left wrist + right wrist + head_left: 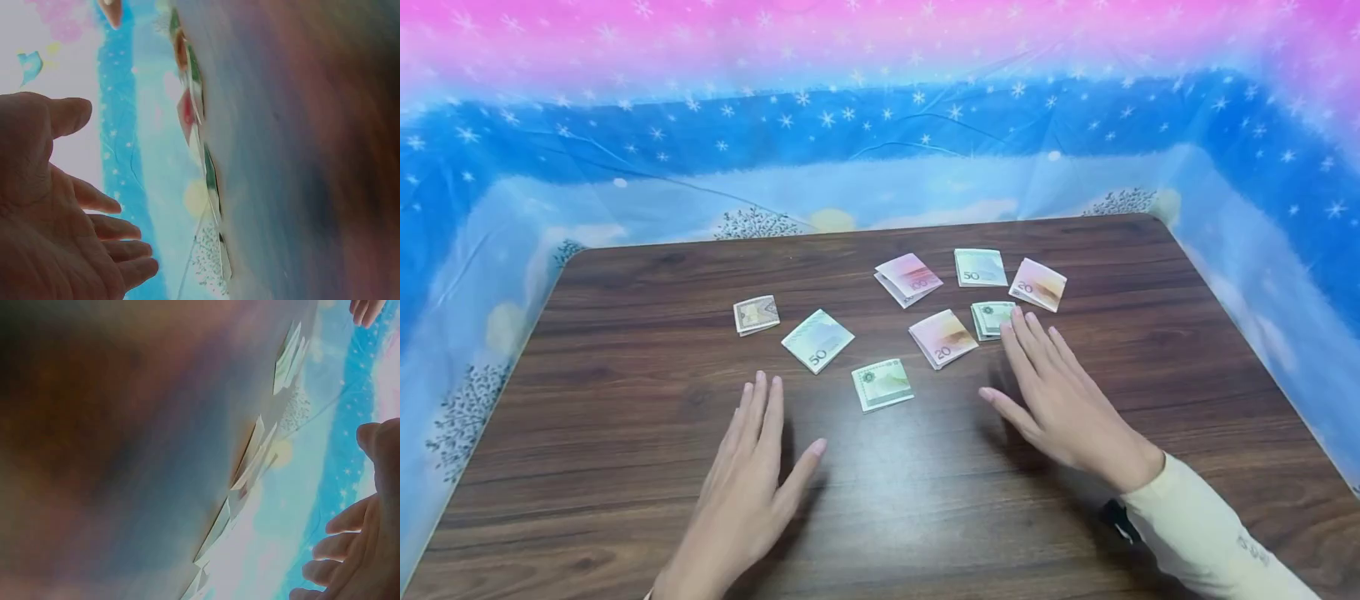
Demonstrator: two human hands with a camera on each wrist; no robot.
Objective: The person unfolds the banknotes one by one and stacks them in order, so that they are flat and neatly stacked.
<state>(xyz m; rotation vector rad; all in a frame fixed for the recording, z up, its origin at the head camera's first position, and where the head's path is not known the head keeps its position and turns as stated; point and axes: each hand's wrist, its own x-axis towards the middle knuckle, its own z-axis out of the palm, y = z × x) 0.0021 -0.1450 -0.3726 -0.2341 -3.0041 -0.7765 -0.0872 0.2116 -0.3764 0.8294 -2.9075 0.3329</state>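
Several folded banknotes lie on the brown table in the head view. My right hand [1067, 408], fingers straight and spread, hovers with its fingertips overlapping the edge of a green note [991, 320]. To the left, my left hand [741, 483] is held over the wood with straight fingers and thumb apart, holding nothing. Nearest to it are a 50 note [817, 342] and another green note [882, 386]. A pinkish 20 note [943, 339] sits between the hands, farther back. Both wrist views show the palms, the left palm [56, 231] and right palm [369, 544], bare.
Toward the back are a red 100 note [908, 279], a second 50 note [981, 267] and a second 20 note [1038, 285]. A small brownish note [756, 314] lies far left. Snowflake-patterned cloth [850, 125] surrounds the wooden table [587, 417].
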